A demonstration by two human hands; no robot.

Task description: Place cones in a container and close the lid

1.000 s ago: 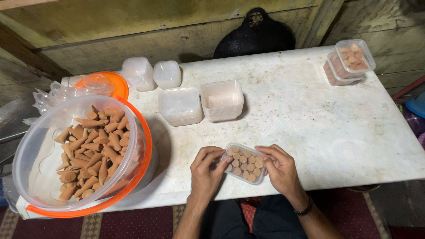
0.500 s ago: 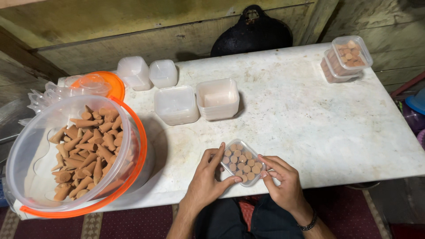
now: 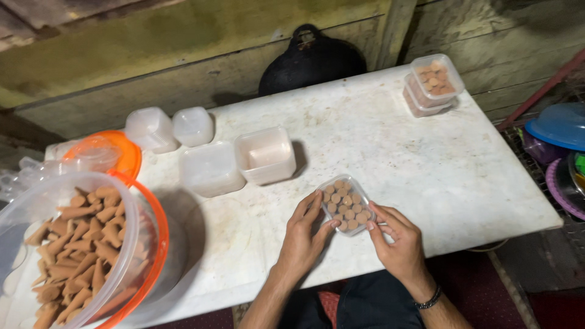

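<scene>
Holding the small clear box (image 3: 345,205) from both sides, the left hand (image 3: 303,239) has its fingers spread along the box's near-left edge, and the right hand (image 3: 397,244) pinches the right corner between thumb and fingertips. Both grips are narrow and light, more a steadying than a clamp. The box sits at the front edge of the white table (image 3: 426,164), tilted a little toward the person, and it is packed with brown cones (image 3: 345,204) standing upright in tight rows, their round bases showing.

To handle this well, I would judge that the pressure should stay on the plastic walls, not on the cones (they look crumbly, though the view cannot confirm it). Keeping the box low and resting on the table seems wise, since it lies close to the table's edge. Squeezing evenly from both sides would keep the thin walls from bowing and tipping a row.

Beyond the hands, two empty square tubs (image 3: 265,155) stand side by side near the table's middle, with two more small tubs (image 3: 170,128) behind them. At the far right corner, stacked filled boxes (image 3: 431,83) stand well apart from the hands. To the left a large clear bucket (image 3: 131,256) with an orange rim holds a loose heap of the same cones.
</scene>
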